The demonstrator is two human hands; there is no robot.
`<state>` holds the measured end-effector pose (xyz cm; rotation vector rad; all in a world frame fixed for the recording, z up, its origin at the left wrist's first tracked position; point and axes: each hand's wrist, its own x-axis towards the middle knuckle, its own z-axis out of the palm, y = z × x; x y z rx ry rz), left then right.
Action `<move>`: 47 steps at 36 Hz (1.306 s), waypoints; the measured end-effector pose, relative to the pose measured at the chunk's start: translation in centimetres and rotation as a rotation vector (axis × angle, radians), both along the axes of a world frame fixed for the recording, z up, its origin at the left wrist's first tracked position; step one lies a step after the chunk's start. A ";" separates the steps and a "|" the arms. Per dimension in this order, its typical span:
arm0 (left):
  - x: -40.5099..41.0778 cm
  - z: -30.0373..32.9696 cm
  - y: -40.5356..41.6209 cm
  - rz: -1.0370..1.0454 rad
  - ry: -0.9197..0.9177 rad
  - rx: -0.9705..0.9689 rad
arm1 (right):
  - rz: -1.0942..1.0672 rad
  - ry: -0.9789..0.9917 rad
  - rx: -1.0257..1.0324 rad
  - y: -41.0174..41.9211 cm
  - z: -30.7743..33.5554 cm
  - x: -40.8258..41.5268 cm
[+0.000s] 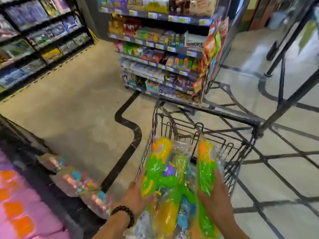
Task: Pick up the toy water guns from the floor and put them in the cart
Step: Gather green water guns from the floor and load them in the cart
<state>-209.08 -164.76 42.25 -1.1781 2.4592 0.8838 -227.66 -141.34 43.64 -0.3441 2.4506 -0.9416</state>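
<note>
Over the cart's (205, 109) near edge, we are gripping two bagged guns: left hand (136, 192) curling round one gun (158, 163), right hand (214, 195) round the other (205, 163). They are likely light, stiff plastic in slippery wrap, so we are holding mid-body.

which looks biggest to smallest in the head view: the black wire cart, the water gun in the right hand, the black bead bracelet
1. Black wire shopping cart, largest by far.
2. Green, yellow and orange plastic-wrapped toy water gun gripped by the right hand.
3. Black bead bracelet on the left wrist, smallest, though it sits nearest the camera.
</note>
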 end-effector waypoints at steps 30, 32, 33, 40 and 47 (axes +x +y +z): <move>-2.5 -13.9 -3.6 0.043 0.191 0.044 | 0.028 0.120 0.416 -6.5 -11.5 1.9; -2.3 -13.7 -3.5 0.052 0.199 0.054 | 0.028 0.114 0.424 -6.8 -11.3 1.9; -2.1 -13.6 -3.5 0.059 0.203 0.062 | 0.028 0.112 0.426 -6.9 -11.2 1.8; -1.2 -13.1 -3.6 0.048 0.235 0.091 | 0.011 0.066 0.384 -6.9 -10.6 1.4; 0.1 -10.9 -3.2 0.034 0.286 0.089 | 0.073 0.059 0.301 -5.5 -8.0 1.7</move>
